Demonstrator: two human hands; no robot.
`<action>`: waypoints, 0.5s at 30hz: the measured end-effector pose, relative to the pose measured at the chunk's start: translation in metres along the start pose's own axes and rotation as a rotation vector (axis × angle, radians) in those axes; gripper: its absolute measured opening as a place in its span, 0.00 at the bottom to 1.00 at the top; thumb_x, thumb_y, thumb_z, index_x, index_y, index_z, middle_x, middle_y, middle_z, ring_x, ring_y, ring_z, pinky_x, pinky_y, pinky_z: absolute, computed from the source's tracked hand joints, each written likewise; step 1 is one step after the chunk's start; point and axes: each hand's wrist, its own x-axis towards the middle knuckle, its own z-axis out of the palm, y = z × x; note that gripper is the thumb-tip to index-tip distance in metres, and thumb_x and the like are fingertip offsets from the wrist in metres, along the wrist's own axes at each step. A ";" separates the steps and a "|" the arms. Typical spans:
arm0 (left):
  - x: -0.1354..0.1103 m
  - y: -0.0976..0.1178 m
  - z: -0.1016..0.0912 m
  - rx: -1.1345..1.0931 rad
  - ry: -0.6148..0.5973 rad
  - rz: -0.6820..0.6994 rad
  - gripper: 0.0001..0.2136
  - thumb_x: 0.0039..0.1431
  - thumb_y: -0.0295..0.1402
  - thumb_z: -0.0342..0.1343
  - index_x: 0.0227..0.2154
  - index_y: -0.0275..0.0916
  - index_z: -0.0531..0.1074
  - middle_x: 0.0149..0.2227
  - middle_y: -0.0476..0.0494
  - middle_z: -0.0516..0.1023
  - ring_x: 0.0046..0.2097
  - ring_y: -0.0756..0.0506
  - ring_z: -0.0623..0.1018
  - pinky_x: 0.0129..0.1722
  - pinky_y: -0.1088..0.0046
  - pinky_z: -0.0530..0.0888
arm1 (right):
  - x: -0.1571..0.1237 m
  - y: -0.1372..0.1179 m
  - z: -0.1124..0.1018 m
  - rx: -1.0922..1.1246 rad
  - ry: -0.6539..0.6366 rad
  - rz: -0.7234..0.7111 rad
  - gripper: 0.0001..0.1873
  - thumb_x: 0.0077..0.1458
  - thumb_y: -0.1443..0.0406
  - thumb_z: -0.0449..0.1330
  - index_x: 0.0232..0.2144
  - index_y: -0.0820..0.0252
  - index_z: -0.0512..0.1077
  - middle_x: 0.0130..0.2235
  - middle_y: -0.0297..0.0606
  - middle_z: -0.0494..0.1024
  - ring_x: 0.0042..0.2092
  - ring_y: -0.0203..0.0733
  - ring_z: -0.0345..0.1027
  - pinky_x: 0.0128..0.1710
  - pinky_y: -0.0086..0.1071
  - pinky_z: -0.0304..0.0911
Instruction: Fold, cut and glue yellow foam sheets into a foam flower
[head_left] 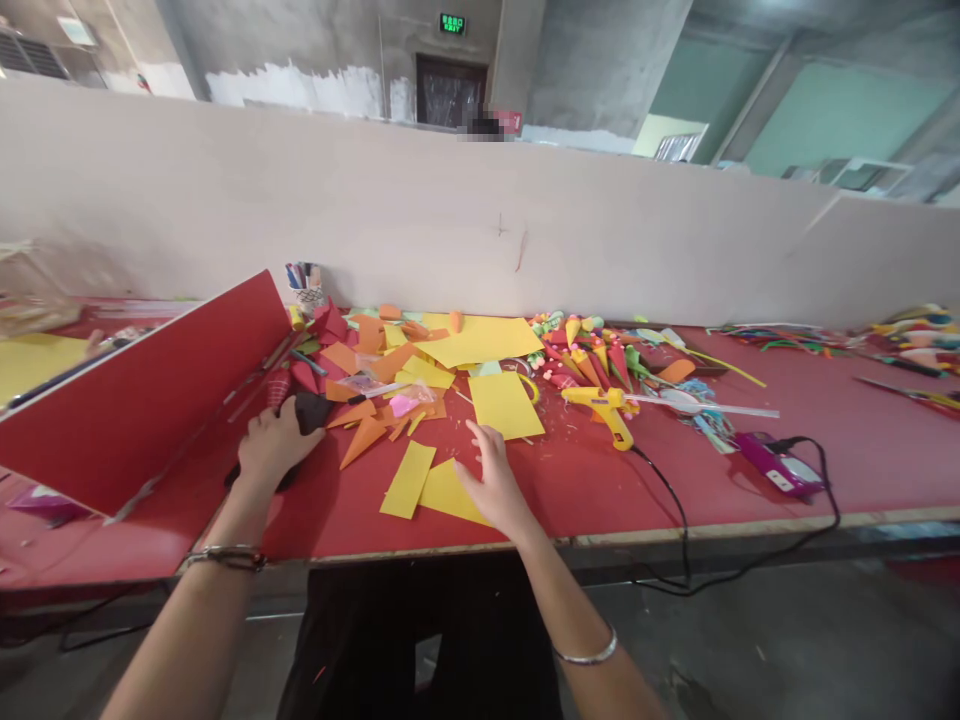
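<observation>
My left hand (271,442) rests on a dark black object (311,412) beside the red divider, its fingers curled over it; what kind of object it is I cannot make out. My right hand (495,475) hovers over or touches a yellow sheet (448,493), fingers apart and holding nothing. Left of that sheet lies a narrow yellow strip (409,480), overlapping its edge. A larger yellow rectangle (508,405) sits just beyond my right fingertips. Orange cut pieces (365,440) are scattered between my two hands.
A red divider board (165,390) stands at the left. To the right lie a yellow glue gun (600,405) with a clear stick, its black cord, and a purple power strip (780,465). Small cone-shaped crafts (585,360) pile up at the back, and a pen cup (306,285) stands by the wall.
</observation>
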 end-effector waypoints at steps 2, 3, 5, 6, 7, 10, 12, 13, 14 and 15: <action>0.000 0.001 0.002 0.004 0.032 0.039 0.29 0.54 0.46 0.40 0.55 0.33 0.50 0.47 0.27 0.63 0.48 0.31 0.65 0.39 0.58 0.65 | -0.010 -0.011 -0.004 -0.080 -0.045 -0.083 0.24 0.53 0.64 0.49 0.53 0.52 0.53 0.50 0.41 0.59 0.55 0.41 0.53 0.53 0.38 0.54; -0.001 0.002 0.002 0.009 0.052 0.039 0.28 0.55 0.45 0.40 0.55 0.34 0.49 0.47 0.27 0.63 0.47 0.31 0.66 0.39 0.59 0.65 | -0.015 -0.016 -0.006 -0.132 -0.094 -0.122 0.23 0.52 0.63 0.50 0.52 0.52 0.54 0.50 0.41 0.61 0.54 0.42 0.54 0.52 0.37 0.55; -0.001 0.005 0.000 0.016 0.074 0.008 0.30 0.54 0.45 0.42 0.56 0.33 0.47 0.46 0.27 0.64 0.47 0.31 0.66 0.38 0.59 0.65 | -0.025 -0.021 -0.009 -0.241 -0.187 -0.163 0.26 0.50 0.61 0.54 0.52 0.53 0.55 0.50 0.41 0.62 0.54 0.44 0.53 0.52 0.39 0.56; -0.002 0.007 -0.002 0.016 0.077 -0.016 0.32 0.52 0.45 0.44 0.56 0.32 0.46 0.45 0.26 0.64 0.46 0.31 0.66 0.38 0.59 0.66 | -0.029 -0.022 -0.009 -0.288 -0.221 -0.162 0.29 0.48 0.60 0.55 0.53 0.54 0.54 0.52 0.42 0.61 0.55 0.46 0.52 0.52 0.41 0.56; -0.003 0.011 -0.004 0.016 0.091 -0.035 0.33 0.51 0.45 0.47 0.56 0.30 0.46 0.46 0.25 0.63 0.46 0.31 0.67 0.38 0.59 0.66 | -0.032 -0.021 -0.009 -0.327 -0.243 -0.154 0.31 0.48 0.59 0.56 0.54 0.54 0.53 0.53 0.42 0.60 0.56 0.47 0.51 0.52 0.42 0.55; -0.021 0.030 -0.011 0.010 0.262 0.011 0.33 0.49 0.40 0.50 0.56 0.29 0.48 0.51 0.23 0.58 0.47 0.31 0.65 0.41 0.58 0.65 | -0.037 -0.016 -0.010 -0.401 -0.277 -0.140 0.30 0.48 0.58 0.56 0.54 0.54 0.55 0.55 0.41 0.58 0.56 0.49 0.50 0.53 0.43 0.53; -0.045 0.050 -0.014 -0.032 0.405 0.203 0.30 0.51 0.39 0.48 0.55 0.32 0.51 0.54 0.28 0.55 0.52 0.33 0.61 0.47 0.59 0.62 | -0.039 -0.014 -0.010 -0.439 -0.288 -0.145 0.28 0.50 0.57 0.54 0.53 0.54 0.57 0.56 0.41 0.59 0.56 0.48 0.50 0.53 0.43 0.53; -0.060 0.061 -0.013 -0.063 0.402 0.337 0.27 0.52 0.38 0.48 0.54 0.34 0.54 0.54 0.31 0.57 0.53 0.36 0.61 0.49 0.61 0.61 | -0.040 -0.014 -0.011 -0.454 -0.292 -0.149 0.28 0.50 0.57 0.54 0.53 0.54 0.57 0.56 0.41 0.59 0.56 0.49 0.50 0.53 0.44 0.52; -0.076 0.071 -0.011 -0.085 0.364 0.479 0.25 0.53 0.38 0.47 0.53 0.36 0.56 0.54 0.34 0.58 0.54 0.38 0.60 0.51 0.62 0.59 | -0.041 -0.013 -0.012 -0.466 -0.296 -0.154 0.29 0.49 0.56 0.54 0.53 0.55 0.57 0.56 0.41 0.58 0.56 0.49 0.50 0.54 0.44 0.51; -0.091 0.079 -0.007 -0.097 0.312 0.600 0.24 0.53 0.39 0.47 0.54 0.38 0.56 0.55 0.36 0.58 0.55 0.39 0.59 0.53 0.61 0.58 | -0.043 -0.013 -0.013 -0.472 -0.303 -0.160 0.31 0.48 0.55 0.55 0.54 0.55 0.56 0.57 0.41 0.58 0.57 0.50 0.49 0.55 0.45 0.50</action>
